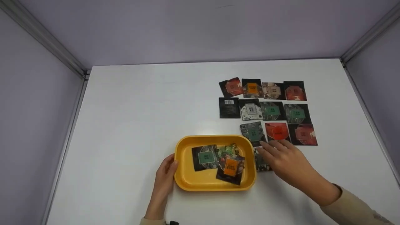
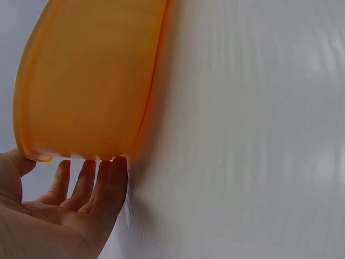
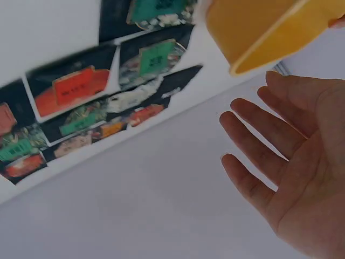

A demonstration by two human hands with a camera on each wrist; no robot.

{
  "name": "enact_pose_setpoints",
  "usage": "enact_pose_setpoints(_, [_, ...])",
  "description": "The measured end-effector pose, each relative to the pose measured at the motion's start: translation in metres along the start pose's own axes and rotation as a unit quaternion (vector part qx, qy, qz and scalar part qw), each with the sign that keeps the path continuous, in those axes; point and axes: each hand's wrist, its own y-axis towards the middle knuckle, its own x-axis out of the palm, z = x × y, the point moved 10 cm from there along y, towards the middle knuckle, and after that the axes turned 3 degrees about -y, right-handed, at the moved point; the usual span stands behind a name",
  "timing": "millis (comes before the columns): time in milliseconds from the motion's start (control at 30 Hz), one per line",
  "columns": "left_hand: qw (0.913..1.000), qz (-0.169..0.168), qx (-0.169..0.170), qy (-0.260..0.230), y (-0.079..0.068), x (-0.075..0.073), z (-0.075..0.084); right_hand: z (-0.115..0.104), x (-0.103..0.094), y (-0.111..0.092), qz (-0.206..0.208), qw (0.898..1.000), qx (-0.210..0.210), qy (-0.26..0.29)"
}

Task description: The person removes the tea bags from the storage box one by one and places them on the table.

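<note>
A yellow plastic tray (image 1: 200,186) stands near the front of the table with three small printed sachets inside, two overlapping. My left hand (image 1: 165,175) holds the tray's left end, thumb at the rim and fingertips against the outer wall (image 2: 86,108). To the right of the tray, my right hand (image 1: 289,162) is over the nearest sachets, its fingers loosely spread and holding nothing in the right wrist view. Beneath it, a dark green sachet (image 1: 262,164) is partly hidden. Just beyond the fingertips lie a green sachet (image 1: 253,132) and a red sachet (image 1: 277,130).
Several more dark sachets lie in rough rows on the right of the white table (image 1: 131,125). One sachet (image 1: 229,108) shows a barcode side. Pale walls (image 1: 200,31) enclose the table at the back and both sides.
</note>
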Motion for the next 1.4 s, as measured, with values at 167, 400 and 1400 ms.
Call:
enact_pose_setpoints(167, [1.0,-0.002,-0.006,0.0,0.0,-0.001,-0.002,-0.034,-0.008,0.021,-0.012,0.997,-0.079,0.002])
enact_pose_setpoints(400, [0.9998,0.002,-0.006,-0.016,0.006,-0.004,0.002,-0.087,0.018,0.048,-0.073,0.972,-0.218,-0.054])
enact_pose_setpoints(1400, [0.9994,0.018,-0.006,-0.03,-0.003,0.0,-0.001,-0.109,0.092,0.037,-0.203,0.902,-0.354,-0.139])
